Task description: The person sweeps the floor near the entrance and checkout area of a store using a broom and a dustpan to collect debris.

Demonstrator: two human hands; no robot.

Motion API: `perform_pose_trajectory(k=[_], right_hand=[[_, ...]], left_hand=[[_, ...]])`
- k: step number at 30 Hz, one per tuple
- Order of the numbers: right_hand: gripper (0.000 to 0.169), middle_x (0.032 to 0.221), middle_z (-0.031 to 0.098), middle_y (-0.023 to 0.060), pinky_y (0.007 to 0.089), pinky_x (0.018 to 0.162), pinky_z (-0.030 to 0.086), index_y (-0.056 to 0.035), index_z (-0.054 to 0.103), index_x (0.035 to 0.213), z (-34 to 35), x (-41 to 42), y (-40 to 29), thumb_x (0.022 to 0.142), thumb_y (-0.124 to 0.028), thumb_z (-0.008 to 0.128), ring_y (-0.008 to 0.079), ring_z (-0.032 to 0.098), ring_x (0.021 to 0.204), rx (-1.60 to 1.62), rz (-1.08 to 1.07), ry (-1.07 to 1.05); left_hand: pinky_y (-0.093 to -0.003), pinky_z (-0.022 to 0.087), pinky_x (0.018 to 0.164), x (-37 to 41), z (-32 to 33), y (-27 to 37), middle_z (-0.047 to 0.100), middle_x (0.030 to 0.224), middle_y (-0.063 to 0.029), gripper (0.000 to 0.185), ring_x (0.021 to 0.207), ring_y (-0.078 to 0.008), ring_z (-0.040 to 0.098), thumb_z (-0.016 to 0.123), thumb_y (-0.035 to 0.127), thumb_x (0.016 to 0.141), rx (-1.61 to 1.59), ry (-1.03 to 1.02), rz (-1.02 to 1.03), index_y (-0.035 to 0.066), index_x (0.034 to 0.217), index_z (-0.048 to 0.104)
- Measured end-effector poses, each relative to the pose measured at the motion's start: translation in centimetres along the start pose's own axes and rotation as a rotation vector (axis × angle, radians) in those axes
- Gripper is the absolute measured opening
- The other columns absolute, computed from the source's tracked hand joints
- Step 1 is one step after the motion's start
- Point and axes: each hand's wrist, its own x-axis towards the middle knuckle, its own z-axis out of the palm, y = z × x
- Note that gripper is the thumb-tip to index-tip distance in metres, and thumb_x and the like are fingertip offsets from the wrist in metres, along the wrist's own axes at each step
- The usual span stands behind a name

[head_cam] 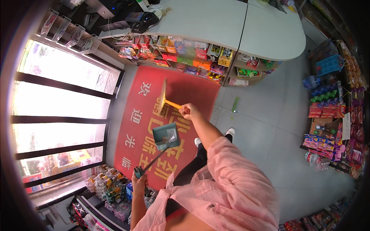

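My right hand grips the orange handle of a broom, stretched out in front of me. Its narrow, tan head is over the red floor mat; I cannot tell whether it touches the mat. In my left hand is the handle of a long-handled dustpan. The grey-green pan is above or on the mat, between the broom and my body. Crumpled clear plastic and some brownish bits lie inside it. The mat bears large yellow and white characters.
A white counter with shelves of boxed snacks borders the mat's far side. On the grey tiles lies a green strip. Bottle packs stand at lower left beside a glass door. Snack racks line the right.
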Motion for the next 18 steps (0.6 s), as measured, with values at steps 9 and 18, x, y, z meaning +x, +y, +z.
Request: perform_pose_trajectory(k=[9,18], right_hand=[[0.019,0.069,0.038,0.0096,0.0189,0.038,0.030,0.0110,0.036,0.095,-12.7,-11.9,-6.1,0.080,0.002,0.044,0.0111,0.033,0.046,0.282,-0.457,0.106],[0.018,0.072,0.042,0.0073,0.0160,0.041,0.034,0.0044,0.043,0.099,-8.5,-26.0,5.7,0.082,-0.001,0.047,0.0056,0.039,0.048,-0.002,-0.452,0.102]], left_hand=[[-0.0240,0.036,0.035,2.3,0.8,-0.7,0.048,0.056,-0.0011,0.012,0.040,-0.0101,0.045,0.055,0.003,0.076,0.025,-0.022,-0.051,0.008,0.085,0.047],[-0.0245,0.037,0.035,3.8,1.7,-0.6,0.047,0.055,-0.0018,0.011,0.039,-0.0108,0.043,0.056,0.004,0.079,0.050,-0.119,-0.057,0.008,0.082,0.046]])
